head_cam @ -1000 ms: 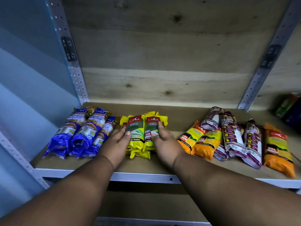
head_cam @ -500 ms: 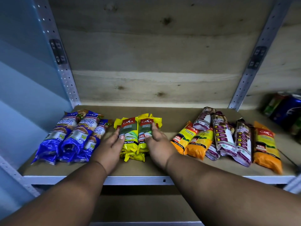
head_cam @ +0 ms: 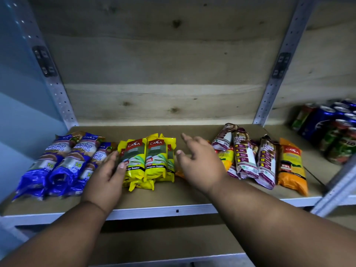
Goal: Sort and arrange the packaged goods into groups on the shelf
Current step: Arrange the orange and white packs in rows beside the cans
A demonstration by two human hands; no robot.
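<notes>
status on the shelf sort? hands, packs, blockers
Left hand open, fingers against yellow packs. Right hand open, empty, over the shelf. Purple packs and orange packs mixed at right. No blockers visible.

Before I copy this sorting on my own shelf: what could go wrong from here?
The right hand, open and heading toward the mixed pile, could knock the purple packs leaning over the orange packs. The yellow packs are stacked loosely; the left hand touching them might topple them.
</notes>
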